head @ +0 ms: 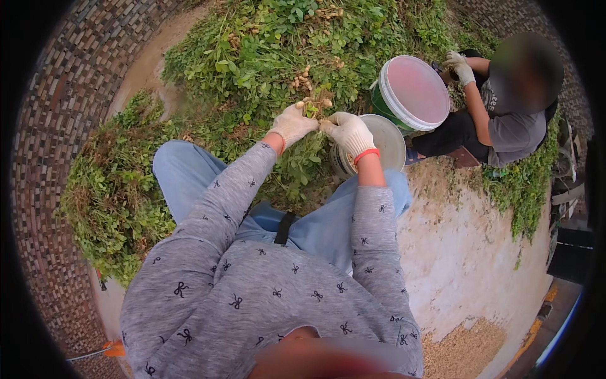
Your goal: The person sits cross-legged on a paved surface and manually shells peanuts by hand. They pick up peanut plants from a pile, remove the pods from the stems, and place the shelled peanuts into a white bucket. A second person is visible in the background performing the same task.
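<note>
In a pale knit glove, my left hand (294, 125) grips the root end of a peanut plant (310, 110), with several pods among its roots. My right hand (350, 135), gloved the same way, meets it there with fingertips pinched at the pods; whether a single pod is between them is too small to tell. Leafy stems hang below both hands. Just right of and below my right hand stands a white bucket (386, 142), partly hidden by that hand and forearm. Beyond my hands, a cluster of peanut pods (301, 79) lies on the heap of peanut plants (255, 61).
A green and white bucket (416, 92) with a pinkish interior stands behind the white one. On the right sits another person (516, 123) wearing gloves. More uprooted plants (118, 189) lie at left. Loose peanuts (464, 348) cover the concrete floor (468, 251) at lower right.
</note>
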Motion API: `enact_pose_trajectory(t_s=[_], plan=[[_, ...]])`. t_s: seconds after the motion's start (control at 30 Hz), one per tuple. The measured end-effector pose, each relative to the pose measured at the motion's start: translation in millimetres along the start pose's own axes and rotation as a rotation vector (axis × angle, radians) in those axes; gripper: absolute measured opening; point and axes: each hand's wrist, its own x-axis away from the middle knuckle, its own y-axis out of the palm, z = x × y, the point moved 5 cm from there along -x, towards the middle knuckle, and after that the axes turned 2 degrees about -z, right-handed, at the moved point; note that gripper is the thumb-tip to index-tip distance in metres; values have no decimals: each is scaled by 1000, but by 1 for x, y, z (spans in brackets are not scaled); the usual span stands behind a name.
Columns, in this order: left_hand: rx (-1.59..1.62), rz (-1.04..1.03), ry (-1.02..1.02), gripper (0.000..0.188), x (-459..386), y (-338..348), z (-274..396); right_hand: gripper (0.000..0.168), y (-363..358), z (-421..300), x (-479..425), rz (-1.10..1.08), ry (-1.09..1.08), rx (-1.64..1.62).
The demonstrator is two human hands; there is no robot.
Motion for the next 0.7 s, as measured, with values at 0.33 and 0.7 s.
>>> enact_pose_trajectory(t_s=[0.33,0.7], plan=[[277,35,36,45,-64,14,-71,40,-7,15,8,-51,23,-1010],[-104,-105,26,55,-25,13,-20,45,12,17,-44,37,11,-180]])
